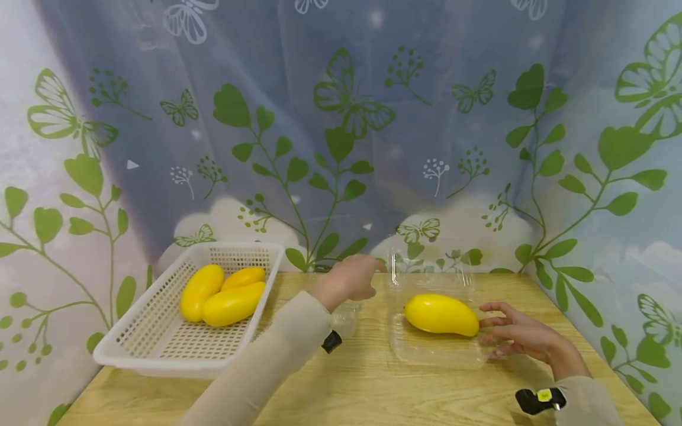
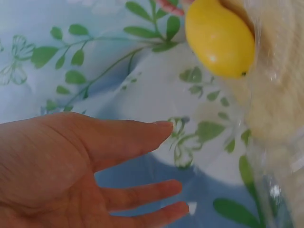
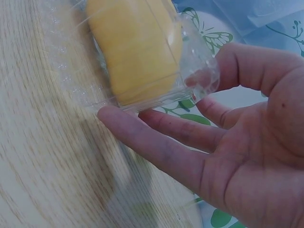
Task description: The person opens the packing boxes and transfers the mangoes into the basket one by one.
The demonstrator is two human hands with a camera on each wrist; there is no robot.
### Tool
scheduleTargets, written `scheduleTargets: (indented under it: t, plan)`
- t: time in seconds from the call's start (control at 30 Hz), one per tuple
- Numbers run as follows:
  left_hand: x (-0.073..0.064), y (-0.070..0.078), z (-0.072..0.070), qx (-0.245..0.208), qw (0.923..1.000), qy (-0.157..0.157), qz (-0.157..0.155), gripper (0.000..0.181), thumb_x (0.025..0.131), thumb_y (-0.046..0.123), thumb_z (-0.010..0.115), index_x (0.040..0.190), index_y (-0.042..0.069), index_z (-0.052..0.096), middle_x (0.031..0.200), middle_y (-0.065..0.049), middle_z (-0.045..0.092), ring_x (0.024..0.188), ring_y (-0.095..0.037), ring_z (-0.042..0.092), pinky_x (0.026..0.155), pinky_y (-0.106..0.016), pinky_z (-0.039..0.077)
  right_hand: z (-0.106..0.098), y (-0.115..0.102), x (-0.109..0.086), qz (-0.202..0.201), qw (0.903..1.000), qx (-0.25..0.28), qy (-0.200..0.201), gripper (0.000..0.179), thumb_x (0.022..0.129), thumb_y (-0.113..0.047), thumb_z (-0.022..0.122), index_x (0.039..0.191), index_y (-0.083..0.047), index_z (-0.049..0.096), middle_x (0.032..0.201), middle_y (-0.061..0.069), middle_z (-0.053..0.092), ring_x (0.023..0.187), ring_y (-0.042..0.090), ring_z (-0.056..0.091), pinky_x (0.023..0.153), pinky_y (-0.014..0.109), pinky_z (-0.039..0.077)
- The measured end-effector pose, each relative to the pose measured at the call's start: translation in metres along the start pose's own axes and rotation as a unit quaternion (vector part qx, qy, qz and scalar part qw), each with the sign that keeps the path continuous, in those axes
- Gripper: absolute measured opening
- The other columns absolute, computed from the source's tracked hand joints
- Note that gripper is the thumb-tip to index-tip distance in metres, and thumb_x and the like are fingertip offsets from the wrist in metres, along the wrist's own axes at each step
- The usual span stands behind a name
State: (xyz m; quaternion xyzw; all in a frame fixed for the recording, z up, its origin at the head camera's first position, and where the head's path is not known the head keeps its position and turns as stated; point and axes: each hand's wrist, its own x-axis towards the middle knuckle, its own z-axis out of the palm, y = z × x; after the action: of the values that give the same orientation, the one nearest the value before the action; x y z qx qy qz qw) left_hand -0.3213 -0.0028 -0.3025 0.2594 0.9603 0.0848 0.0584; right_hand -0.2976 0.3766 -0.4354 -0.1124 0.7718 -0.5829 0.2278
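Note:
A yellow mango [image 1: 441, 315] lies in a clear plastic clamshell box [image 1: 394, 346], whose lid [image 1: 426, 260] stands raised at the back. My right hand [image 1: 524, 337] is at the right side of this box. In the right wrist view its extended fingers [image 3: 156, 149] touch the box's edge, beside the mango [image 3: 135, 52]. Left of the lid, my left hand [image 1: 346, 281] hovers with nothing held. The left wrist view shows its thumb and fingers [image 2: 142, 194] apart, with the mango [image 2: 219, 40] beyond.
A white plastic basket [image 1: 160, 362] on the left contains three yellow mangoes [image 1: 234, 305]. Partly hidden by my left arm, another clear plastic piece [image 1: 346, 319] sits on the wooden table [image 1: 367, 384]. A patterned curtain [image 1: 362, 177] hangs behind the table.

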Motion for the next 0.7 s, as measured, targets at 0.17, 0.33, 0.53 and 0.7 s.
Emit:
scheduleTargets:
  t: [0.17,0.33,0.53,0.7]
  plan:
    - [0.012,0.019,0.017,0.003,0.9997,-0.02,0.015,0.055,0.095,0.001,0.067,0.146,0.02,0.059,0.152,0.0,0.058,0.142,-0.024,0.053,0.099,-0.037,0.056,0.0,0.0,0.0,0.001,1.0,-0.002,0.002,0.065,0.104,-0.012,0.054,0.151,0.006,0.013,0.156,0.048,0.017,0.116,0.025,0.069,0.086,0.043,0.063]
    - [0.021,0.033,0.033,0.0,0.9993,-0.034,0.016,0.056,0.094,0.001,0.07,0.145,0.021,0.06,0.151,0.002,0.058,0.14,-0.021,0.054,0.095,-0.031,0.056,0.0,0.0,-0.001,0.002,1.0,-0.003,-0.001,0.066,0.104,-0.012,0.054,0.151,0.007,0.012,0.157,0.048,0.016,0.118,0.026,0.068,0.086,0.043,0.063]
    - [0.028,0.044,0.044,-0.008,0.9995,-0.028,0.014,0.055,0.093,0.007,0.075,0.143,0.024,0.061,0.151,0.006,0.058,0.14,-0.018,0.054,0.104,-0.033,0.053,0.0,0.0,-0.001,0.001,1.0,-0.003,-0.002,0.069,0.103,-0.011,0.053,0.152,0.008,0.009,0.156,0.049,0.016,0.118,0.027,0.068,0.085,0.042,0.064]
    - [0.034,0.047,0.048,-0.029,0.999,-0.028,0.019,0.054,0.092,0.009,0.076,0.142,0.024,0.062,0.15,0.006,0.058,0.141,-0.017,0.052,0.108,-0.035,0.052,0.0,0.0,0.0,-0.002,1.0,-0.002,-0.005,0.068,0.104,-0.01,0.053,0.152,0.008,0.008,0.156,0.049,0.015,0.119,0.027,0.068,0.085,0.043,0.064]
